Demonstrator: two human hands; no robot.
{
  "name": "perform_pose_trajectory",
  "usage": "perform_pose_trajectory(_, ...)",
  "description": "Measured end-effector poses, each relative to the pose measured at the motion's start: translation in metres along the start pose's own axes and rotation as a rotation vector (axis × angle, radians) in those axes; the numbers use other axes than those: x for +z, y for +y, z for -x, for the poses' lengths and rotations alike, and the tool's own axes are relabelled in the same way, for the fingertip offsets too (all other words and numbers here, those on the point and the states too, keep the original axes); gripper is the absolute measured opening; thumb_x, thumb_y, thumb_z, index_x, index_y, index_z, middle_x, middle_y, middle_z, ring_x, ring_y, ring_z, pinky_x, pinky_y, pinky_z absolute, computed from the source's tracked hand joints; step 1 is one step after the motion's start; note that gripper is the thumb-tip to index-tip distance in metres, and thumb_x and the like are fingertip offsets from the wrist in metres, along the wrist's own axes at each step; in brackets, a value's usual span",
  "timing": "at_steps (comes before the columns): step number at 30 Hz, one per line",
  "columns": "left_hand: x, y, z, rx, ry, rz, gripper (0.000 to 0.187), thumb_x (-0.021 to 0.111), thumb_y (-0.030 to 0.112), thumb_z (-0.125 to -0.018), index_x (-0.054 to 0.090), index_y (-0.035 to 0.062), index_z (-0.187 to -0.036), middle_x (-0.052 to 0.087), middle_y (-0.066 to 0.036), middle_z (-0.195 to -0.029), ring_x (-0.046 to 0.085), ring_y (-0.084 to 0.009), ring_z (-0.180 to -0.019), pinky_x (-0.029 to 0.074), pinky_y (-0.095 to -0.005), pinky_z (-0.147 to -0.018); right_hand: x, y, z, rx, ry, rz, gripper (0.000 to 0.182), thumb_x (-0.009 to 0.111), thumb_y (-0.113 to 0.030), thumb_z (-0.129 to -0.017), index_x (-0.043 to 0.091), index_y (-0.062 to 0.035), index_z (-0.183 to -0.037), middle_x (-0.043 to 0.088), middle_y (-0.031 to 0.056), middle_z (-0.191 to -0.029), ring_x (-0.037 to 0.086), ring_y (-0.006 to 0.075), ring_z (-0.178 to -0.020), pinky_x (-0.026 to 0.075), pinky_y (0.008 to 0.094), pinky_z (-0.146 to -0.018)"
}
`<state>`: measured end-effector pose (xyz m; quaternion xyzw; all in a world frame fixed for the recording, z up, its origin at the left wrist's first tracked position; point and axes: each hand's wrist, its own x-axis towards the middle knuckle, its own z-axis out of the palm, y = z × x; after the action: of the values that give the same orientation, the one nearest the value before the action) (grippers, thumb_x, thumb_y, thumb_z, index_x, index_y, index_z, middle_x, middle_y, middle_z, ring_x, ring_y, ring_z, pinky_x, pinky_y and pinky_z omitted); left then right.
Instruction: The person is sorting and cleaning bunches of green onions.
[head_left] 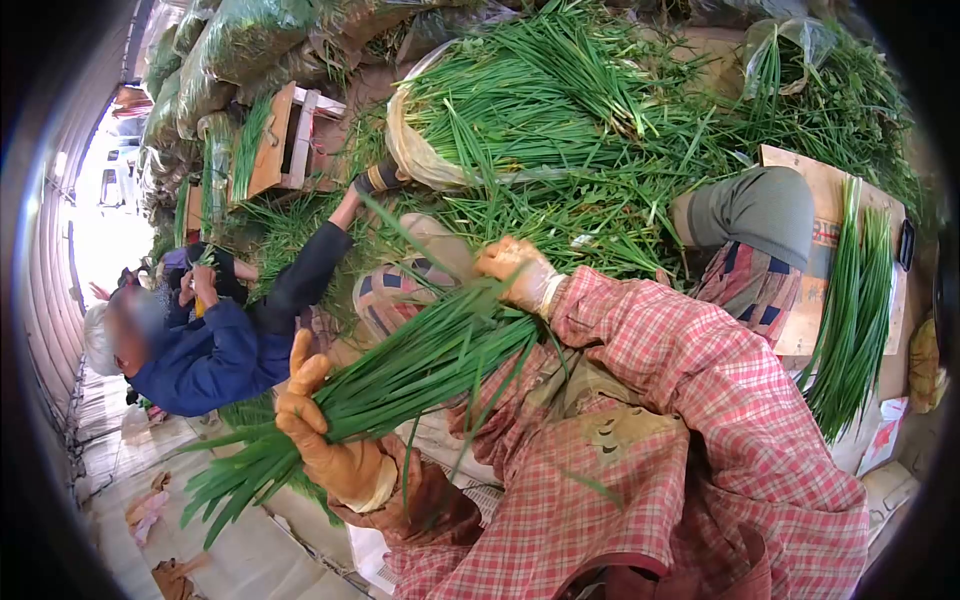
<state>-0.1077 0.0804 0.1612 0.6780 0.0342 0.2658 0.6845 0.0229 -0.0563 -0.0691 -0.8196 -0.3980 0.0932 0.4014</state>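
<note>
A thick bunch of long green chives [420,370] lies across my lap. My left hand [335,450], in an orange-tan glove, is wrapped around its leafy end, with some fingers pointing upward. Loose leaf tips [235,480] fan out past this hand to the left. At the bunch's other end, my gloved right hand [518,272] has its fingers closed. A blurred chive leaf [405,228] runs up and left from these fingers; the fingertips are partly hidden.
A big heap of chives [540,100] lies on a plastic sack ahead. Trimmed bunches [850,310] rest on a wooden board [800,335] at right. Another person [215,350] sits at left beside a small wooden stool [275,145]. Stuffed plastic sacks [250,45] line the back.
</note>
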Motion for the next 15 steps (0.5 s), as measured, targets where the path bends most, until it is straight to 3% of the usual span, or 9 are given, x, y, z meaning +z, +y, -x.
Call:
perform_pose_trajectory(4, -0.016, 0.004, 0.000, 0.049, 0.056, 0.109, 0.035, 0.039, 0.032, -0.093, 0.031, 0.0110, -0.067, 0.053, -0.015, -0.103, 0.036, -0.0257, -0.121, 0.025, -0.0429, -0.107, 0.005, -0.004, 0.031, 0.021, -0.115, -0.739, 0.040, 0.064, -0.035, -0.077, 0.057, -0.0053, -0.102, 0.056, 0.0116, -0.101, 0.052, 0.0288, -0.098, 0.041, 0.0347, -0.084)
perform_pose_trajectory(7, -0.028, 0.009, 0.002, 0.057, 0.066, 0.165, 0.033, 0.039, 0.028, -0.094, 0.030, 0.0110, -0.067, 0.051, -0.012, -0.089, 0.036, -0.0271, -0.122, 0.022, -0.0460, -0.108, 0.014, -0.013, 0.048, -0.050, -0.107, -0.879, 0.037, 0.061, -0.035, -0.079, 0.056, -0.0047, -0.100, 0.057, 0.0130, -0.094, 0.056, 0.0283, -0.090, 0.043, 0.0338, -0.080)
perform_pose_trajectory(9, -0.047, 0.015, 0.003, 0.036, 0.024, 0.246, 0.034, 0.038, 0.027, -0.094, 0.028, 0.0112, -0.067, 0.049, -0.010, -0.087, 0.034, -0.0280, -0.124, 0.022, -0.0471, -0.107, 0.005, -0.012, 0.057, 0.096, -0.196, -0.789, 0.036, 0.057, -0.037, -0.081, 0.056, -0.0064, -0.100, 0.058, 0.0138, -0.092, 0.056, 0.0290, -0.089, 0.044, 0.0341, -0.079)
perform_pose_trajectory(10, -0.049, 0.021, 0.003, 0.052, 0.049, 0.182, 0.024, 0.037, 0.026, -0.095, 0.038, 0.0070, -0.079, 0.043, -0.005, -0.082, 0.045, -0.0187, -0.107, 0.023, -0.0423, -0.108, -0.001, -0.009, 0.063, 0.168, -0.237, -0.740, 0.035, 0.055, -0.038, -0.082, 0.056, -0.0073, -0.101, 0.059, 0.0142, -0.091, 0.057, 0.0294, -0.088, 0.044, 0.0343, -0.078)
perform_pose_trajectory(12, -0.055, 0.040, -0.002, 0.148, 0.348, 0.452, 0.020, 0.037, 0.025, -0.094, 0.034, 0.0074, -0.103, 0.037, -0.002, -0.079, 0.037, -0.0139, -0.088, 0.023, -0.0377, -0.107, -0.006, 0.014, 0.079, 0.247, -0.433, -0.300, 0.034, 0.047, -0.038, -0.085, 0.055, -0.0113, -0.103, 0.060, 0.0148, -0.093, 0.058, 0.0307, -0.086, 0.046, 0.0370, -0.076)
perform_pose_trajectory(13, -0.057, 0.050, -0.003, 0.200, 0.500, 0.586, 0.028, 0.037, 0.025, -0.093, 0.031, 0.0076, -0.115, 0.034, -0.001, -0.078, 0.034, -0.0114, -0.079, 0.024, -0.0354, -0.106, -0.005, 0.030, 0.089, 0.254, -0.391, -0.124, 0.030, 0.047, -0.036, -0.085, 0.056, -0.0119, -0.100, 0.061, 0.0144, -0.089, 0.059, 0.0304, -0.083, 0.047, 0.0374, -0.073)
perform_pose_trajectory(15, -0.056, 0.060, -0.007, 0.270, 0.504, 0.452, 0.022, 0.034, 0.025, -0.094, 0.027, 0.0093, -0.106, 0.029, 0.000, -0.073, 0.035, -0.0146, -0.078, 0.020, -0.0391, -0.107, 0.010, 0.086, 0.082, 0.380, -0.503, 0.108, 0.026, 0.051, -0.028, -0.082, 0.057, -0.0112, -0.101, 0.062, 0.0135, -0.094, 0.060, 0.0280, -0.089, 0.047, 0.0389, -0.076)
